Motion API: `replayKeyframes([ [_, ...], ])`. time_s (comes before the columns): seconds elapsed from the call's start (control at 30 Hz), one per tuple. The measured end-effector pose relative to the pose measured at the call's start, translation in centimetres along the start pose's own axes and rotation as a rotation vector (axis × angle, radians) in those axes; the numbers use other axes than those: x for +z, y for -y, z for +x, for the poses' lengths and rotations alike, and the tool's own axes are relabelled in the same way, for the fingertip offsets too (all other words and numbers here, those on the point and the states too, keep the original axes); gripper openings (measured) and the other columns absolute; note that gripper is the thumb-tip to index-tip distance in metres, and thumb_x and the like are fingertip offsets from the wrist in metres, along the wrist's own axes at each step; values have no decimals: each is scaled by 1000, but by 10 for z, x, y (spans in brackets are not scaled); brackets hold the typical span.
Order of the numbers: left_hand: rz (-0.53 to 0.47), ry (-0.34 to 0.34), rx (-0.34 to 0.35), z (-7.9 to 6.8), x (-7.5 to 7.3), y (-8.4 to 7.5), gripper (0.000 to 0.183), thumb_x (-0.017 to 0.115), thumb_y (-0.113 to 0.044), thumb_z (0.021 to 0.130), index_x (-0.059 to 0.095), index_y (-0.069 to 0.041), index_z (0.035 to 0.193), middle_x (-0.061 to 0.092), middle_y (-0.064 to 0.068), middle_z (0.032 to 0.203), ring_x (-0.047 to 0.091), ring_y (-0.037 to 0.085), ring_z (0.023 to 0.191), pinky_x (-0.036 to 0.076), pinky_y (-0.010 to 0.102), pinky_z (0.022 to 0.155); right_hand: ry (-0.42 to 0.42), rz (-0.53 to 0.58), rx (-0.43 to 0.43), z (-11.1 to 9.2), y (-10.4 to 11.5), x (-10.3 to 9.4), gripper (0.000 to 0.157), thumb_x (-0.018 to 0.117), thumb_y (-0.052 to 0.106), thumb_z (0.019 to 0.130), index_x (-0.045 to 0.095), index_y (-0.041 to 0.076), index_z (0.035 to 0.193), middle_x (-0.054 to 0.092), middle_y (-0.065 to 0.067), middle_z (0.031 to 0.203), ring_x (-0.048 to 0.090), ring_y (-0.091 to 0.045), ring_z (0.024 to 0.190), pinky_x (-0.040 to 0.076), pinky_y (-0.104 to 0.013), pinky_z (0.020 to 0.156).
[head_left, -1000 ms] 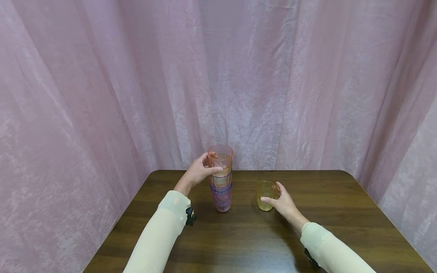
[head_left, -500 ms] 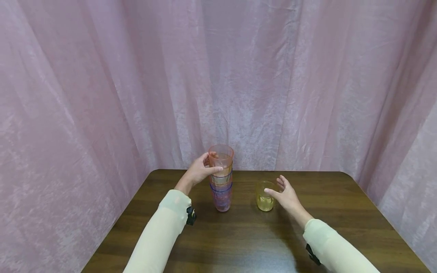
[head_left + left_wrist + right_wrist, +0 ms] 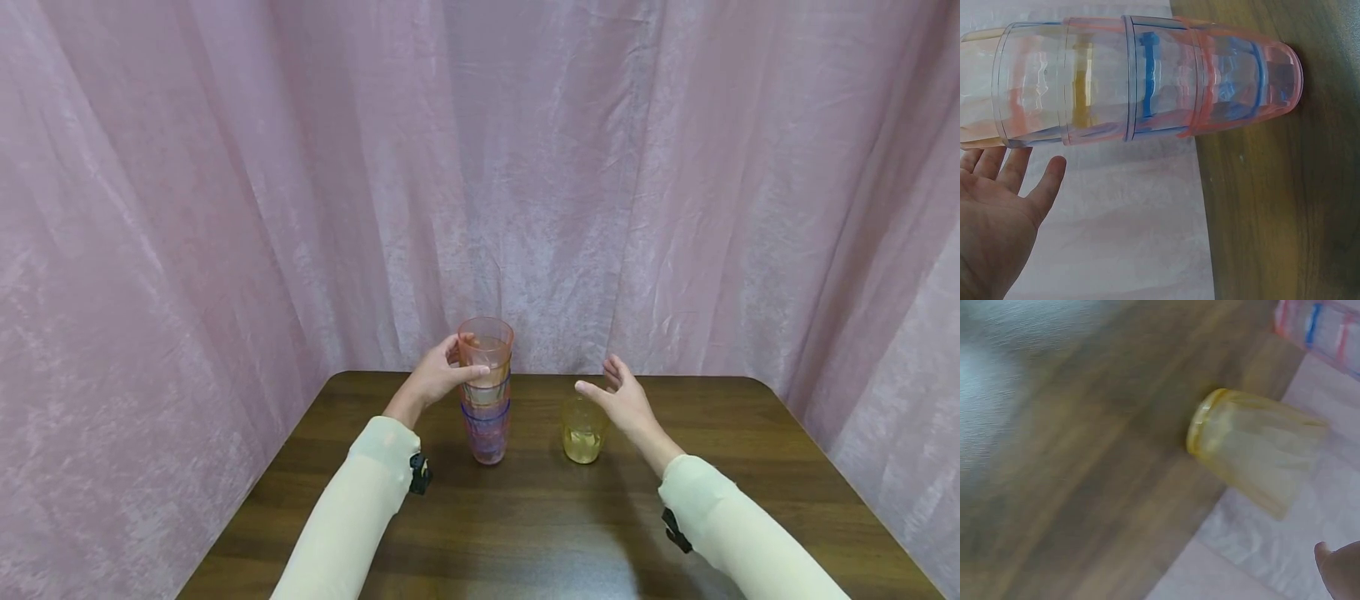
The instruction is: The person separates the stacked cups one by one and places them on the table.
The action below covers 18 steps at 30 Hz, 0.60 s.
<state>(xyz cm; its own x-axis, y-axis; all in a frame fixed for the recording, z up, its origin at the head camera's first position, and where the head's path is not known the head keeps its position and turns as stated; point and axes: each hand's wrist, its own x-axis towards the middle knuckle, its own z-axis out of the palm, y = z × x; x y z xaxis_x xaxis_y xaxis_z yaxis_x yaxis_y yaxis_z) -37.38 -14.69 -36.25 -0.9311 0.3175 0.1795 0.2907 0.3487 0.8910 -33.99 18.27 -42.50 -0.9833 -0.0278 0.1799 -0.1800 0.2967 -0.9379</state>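
A tall stack of clear plastic cups point(image 3: 488, 429), tinted pink, blue, yellow and orange, stands upright on the table. My left hand point(image 3: 435, 375) holds it near the top, thumb across the front and fingers reaching round the far side. In the left wrist view, the nested cups point(image 3: 1163, 78) lie sideways in the picture, with the fingers at their edge. A single yellow cup point(image 3: 582, 443) stands upright to the right of the stack. My right hand point(image 3: 628, 407) is raised by its rim, fingers spread and holding nothing. The right wrist view shows the yellow cup point(image 3: 1254, 444) apart from the thumb.
Everything stands on a dark brown wooden table point(image 3: 525, 525) with rounded far corners. A pink velvet curtain point(image 3: 540, 183) hangs behind the table and along both sides. Each sleeve carries a black wrist device point(image 3: 420, 474).
My right hand has let go of the yellow cup and risen above it, its fingers opening. The cup stays in place. My left hand and the stack stay where they were.
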Motion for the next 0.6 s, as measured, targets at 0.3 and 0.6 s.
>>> replayKeyframes([
  [0.3, -26, 36, -24, 5, 0, 3, 74, 80, -23, 86, 42, -7, 148, 49, 12, 147, 37, 33, 141, 33, 52, 112, 41, 39, -43, 9, 36, 14, 101, 73, 41, 91, 7, 7, 159, 17, -16, 163, 19, -31, 149, 22, -47, 119],
  [0.6, -36, 16, -4, 5, 2, 7, 73, 79, -25, 86, 43, -12, 148, 50, 8, 146, 40, 29, 139, 38, 49, 109, 92, 60, -99, 17, 69, 38, 99, 73, 39, 90, 10, 7, 159, 18, -12, 163, 19, -28, 149, 22, -45, 119],
])
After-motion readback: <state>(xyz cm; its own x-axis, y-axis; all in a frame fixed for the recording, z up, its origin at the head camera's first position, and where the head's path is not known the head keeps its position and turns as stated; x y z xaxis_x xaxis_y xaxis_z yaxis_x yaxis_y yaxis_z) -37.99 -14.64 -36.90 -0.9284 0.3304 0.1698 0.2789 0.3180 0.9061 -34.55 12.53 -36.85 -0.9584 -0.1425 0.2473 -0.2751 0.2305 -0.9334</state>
